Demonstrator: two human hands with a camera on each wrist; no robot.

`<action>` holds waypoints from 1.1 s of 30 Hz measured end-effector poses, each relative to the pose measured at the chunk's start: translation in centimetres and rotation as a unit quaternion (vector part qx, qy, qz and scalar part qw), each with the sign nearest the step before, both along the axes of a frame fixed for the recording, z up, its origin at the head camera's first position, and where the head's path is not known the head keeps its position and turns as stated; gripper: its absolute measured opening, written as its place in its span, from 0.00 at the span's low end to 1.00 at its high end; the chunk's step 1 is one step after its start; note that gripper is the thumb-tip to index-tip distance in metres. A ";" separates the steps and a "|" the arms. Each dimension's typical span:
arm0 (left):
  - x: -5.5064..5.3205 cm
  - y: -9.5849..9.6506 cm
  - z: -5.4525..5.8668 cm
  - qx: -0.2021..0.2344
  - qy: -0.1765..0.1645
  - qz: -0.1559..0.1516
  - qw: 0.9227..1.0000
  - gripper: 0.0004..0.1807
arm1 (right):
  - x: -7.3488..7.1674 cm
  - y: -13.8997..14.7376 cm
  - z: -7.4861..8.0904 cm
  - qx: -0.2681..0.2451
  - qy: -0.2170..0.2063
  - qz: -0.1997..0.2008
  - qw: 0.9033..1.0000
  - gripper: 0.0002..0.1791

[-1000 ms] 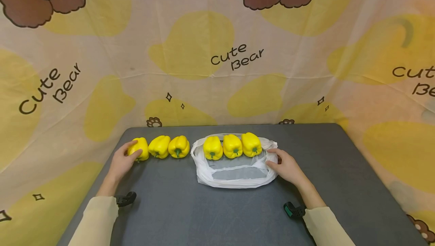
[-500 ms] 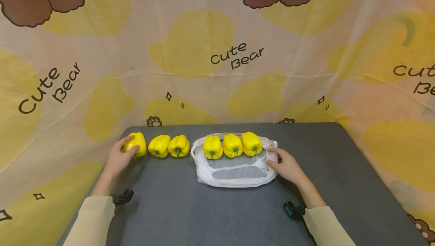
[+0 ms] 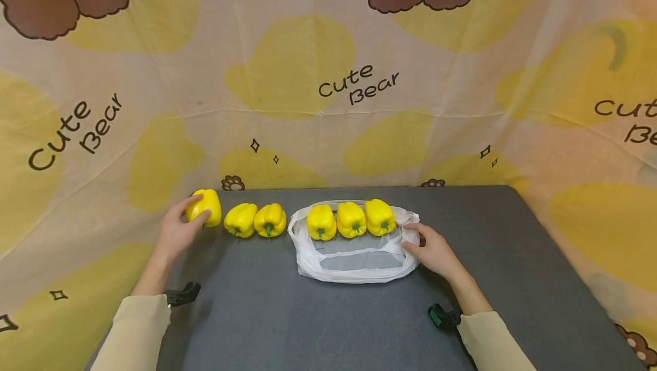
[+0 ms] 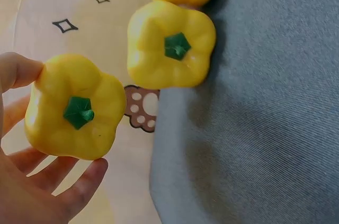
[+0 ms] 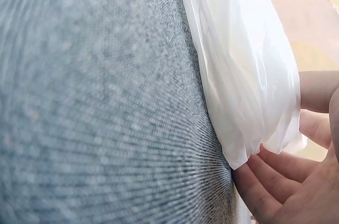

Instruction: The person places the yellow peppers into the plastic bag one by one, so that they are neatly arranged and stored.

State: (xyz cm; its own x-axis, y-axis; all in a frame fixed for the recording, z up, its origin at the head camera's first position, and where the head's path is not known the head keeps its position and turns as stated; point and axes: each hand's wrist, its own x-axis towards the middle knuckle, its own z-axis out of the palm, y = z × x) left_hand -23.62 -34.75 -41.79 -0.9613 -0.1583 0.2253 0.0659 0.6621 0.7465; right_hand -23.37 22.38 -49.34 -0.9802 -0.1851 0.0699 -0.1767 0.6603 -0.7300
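Note:
My left hand [image 3: 174,235] holds a yellow bell pepper [image 3: 205,204] between thumb and fingers, raised over the table's left end; its green stem [image 4: 79,113] faces the left wrist camera. Two more yellow bell peppers [image 3: 240,220] lie side by side just right of it. A white plastic bag [image 3: 308,268] stands with its mouth spread wide, and three yellow bell peppers [image 3: 351,220] rest in a row inside, along the far side. At the bag's right rim, my right hand [image 3: 433,250] grips the thin plastic, fingers partly behind it in the right wrist view.
Under everything lies a dark grey table [image 3: 328,325], its far edge against a patterned cloth backdrop [image 3: 287,74] that also rises on both sides. Each wrist wears a black strap [image 3: 183,294].
My left hand has lifted the leftmost bell pepper off the table and drawn it up and slightly left, away from its neighbours. The right hand and bag stay put.

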 end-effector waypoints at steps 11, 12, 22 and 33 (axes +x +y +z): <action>0.1 1.9 1.8 -0.028 0.029 -0.023 0.999 0.32 | 0.0 0.0 -0.1 0.001 -0.001 -0.002 1.000 0.27; 0.1 2.1 1.9 -0.030 0.031 -0.026 0.999 0.32 | 0.0 0.0 -0.1 0.002 0.000 -0.002 1.000 0.27; 0.1 4.3 2.8 -0.038 0.052 -0.050 0.997 0.31 | -0.1 0.0 -0.1 0.003 -0.004 -0.004 1.000 0.27; 0.1 6.8 3.0 -0.041 0.056 -0.086 0.994 0.30 | -0.1 0.0 -0.1 0.002 -0.004 -0.005 1.000 0.27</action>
State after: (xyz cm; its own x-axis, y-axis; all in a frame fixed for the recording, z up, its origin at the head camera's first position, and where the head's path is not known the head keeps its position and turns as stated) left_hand -23.53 -27.98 -38.76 -0.9407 0.0290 0.3379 0.2628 0.6919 0.6724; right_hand -23.49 22.40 -49.44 -0.9824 -0.1762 0.0614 -0.1647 0.6643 -0.7291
